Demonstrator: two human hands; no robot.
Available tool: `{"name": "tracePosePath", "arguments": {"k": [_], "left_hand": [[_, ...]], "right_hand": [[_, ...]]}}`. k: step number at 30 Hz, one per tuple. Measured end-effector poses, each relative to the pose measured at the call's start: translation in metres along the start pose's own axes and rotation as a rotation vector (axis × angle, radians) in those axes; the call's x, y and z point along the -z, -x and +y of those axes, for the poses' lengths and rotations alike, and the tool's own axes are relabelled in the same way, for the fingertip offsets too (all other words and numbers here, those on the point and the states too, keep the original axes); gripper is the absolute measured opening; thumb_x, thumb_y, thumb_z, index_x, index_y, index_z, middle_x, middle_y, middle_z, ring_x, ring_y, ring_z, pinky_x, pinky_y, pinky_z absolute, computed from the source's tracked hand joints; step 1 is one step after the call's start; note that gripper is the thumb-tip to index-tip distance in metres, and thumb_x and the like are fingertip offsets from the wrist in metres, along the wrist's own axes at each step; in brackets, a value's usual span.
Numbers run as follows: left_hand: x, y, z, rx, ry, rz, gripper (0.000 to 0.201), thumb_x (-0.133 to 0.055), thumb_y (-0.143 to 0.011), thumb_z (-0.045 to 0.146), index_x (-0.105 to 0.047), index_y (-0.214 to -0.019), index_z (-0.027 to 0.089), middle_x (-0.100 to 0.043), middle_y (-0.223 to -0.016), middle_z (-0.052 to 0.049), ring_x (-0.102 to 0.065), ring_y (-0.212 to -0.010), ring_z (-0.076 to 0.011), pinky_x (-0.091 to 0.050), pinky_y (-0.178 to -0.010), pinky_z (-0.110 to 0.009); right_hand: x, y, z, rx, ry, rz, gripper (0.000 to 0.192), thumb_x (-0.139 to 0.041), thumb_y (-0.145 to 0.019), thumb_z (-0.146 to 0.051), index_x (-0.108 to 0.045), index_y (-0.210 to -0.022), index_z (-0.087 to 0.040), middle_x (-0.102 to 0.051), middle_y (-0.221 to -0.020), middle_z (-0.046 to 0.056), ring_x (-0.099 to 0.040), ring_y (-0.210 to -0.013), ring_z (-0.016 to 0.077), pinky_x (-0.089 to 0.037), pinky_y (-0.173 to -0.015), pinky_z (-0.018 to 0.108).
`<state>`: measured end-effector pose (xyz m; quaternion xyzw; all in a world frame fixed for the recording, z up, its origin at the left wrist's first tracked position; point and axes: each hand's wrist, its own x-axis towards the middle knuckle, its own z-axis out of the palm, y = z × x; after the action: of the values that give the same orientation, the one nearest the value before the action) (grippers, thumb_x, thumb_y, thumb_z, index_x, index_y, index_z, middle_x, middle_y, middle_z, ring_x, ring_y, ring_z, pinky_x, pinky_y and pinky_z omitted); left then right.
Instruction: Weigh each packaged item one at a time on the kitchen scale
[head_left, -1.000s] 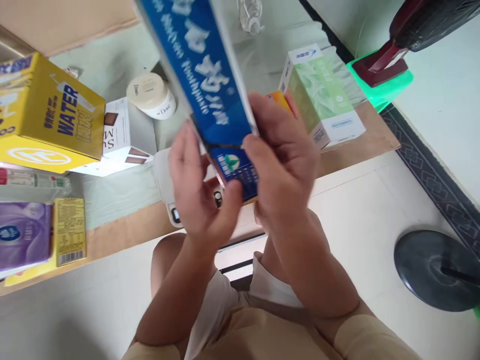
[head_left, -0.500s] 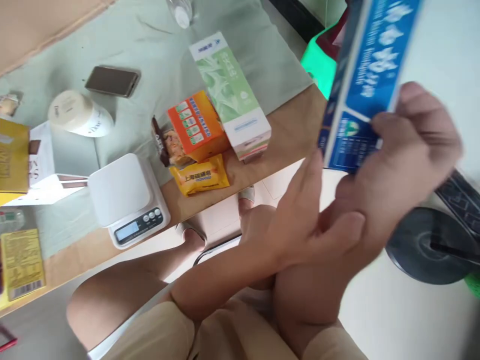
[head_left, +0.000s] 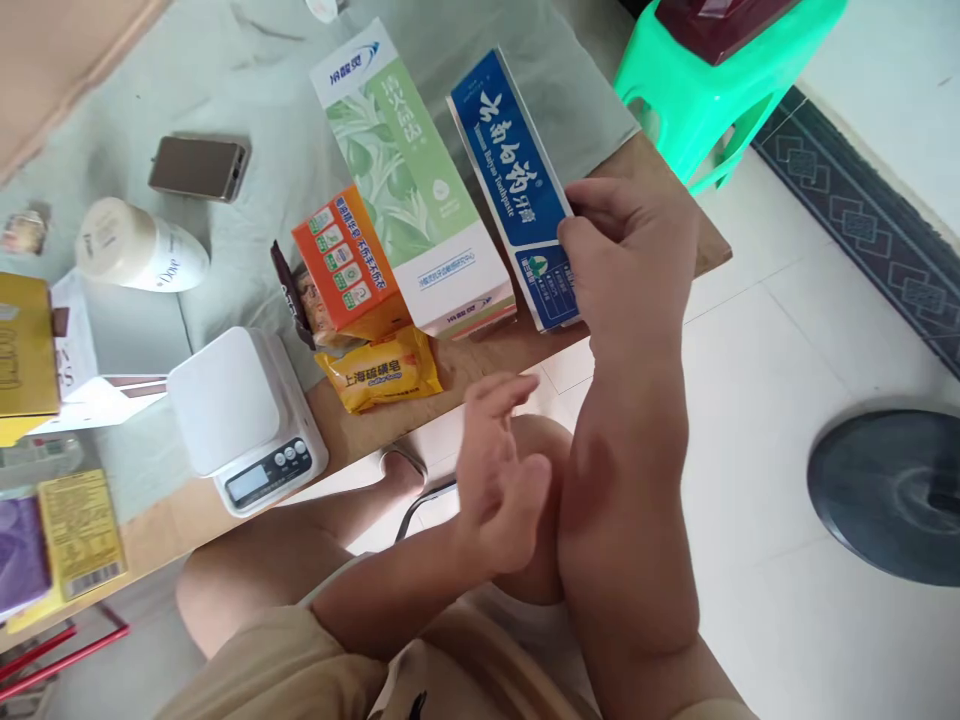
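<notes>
Right hand [head_left: 626, 265] pinching blue toothpaste box [head_left: 517, 185] near end | left hand [head_left: 499, 470] spread, empty, below

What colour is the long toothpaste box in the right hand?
The long cardboard toothpaste box is dark blue with white lettering, seen in the head view.

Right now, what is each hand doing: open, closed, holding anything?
Left hand: open, fingers spread, holding nothing, above the knee.
Right hand: closed on the near end of the blue toothpaste box on the table.
</notes>
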<state>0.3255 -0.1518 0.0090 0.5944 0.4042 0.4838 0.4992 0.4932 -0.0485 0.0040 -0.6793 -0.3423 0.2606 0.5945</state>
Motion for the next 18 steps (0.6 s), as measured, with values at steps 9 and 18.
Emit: {"name": "tracePosePath", "arguments": {"k": [9,18], "left_hand": [[0.036,-0.023,-0.019,0.049,0.039,0.023,0.056,-0.072,-0.095,0.050,-0.058,-0.149,0.042,-0.058,-0.156,-0.002,-0.050,-0.154,-0.0263,-0.039,-0.135,-0.046],[0.038,-0.027,-0.015,0.020,-0.065,-0.156,0.074,-0.063,-0.100,0.038,-0.034,-0.169,0.040,-0.044,-0.173,-0.005,-0.036,-0.167,-0.0328,-0.031,-0.142,-0.056]], "right_hand": [[-0.012,0.003,-0.006,0.096,0.056,0.193,0.032,-0.052,-0.082,-0.006,-0.080,-0.089,-0.021,-0.083,-0.089,0.002,-0.077,-0.083,0.0161,-0.063,-0.078,0.030],[-0.015,0.011,-0.004,0.204,-0.110,0.108,0.036,-0.050,-0.072,-0.007,-0.079,-0.088,-0.020,-0.081,-0.086,0.001,-0.075,-0.080,0.0152,-0.060,-0.075,0.031]]}}
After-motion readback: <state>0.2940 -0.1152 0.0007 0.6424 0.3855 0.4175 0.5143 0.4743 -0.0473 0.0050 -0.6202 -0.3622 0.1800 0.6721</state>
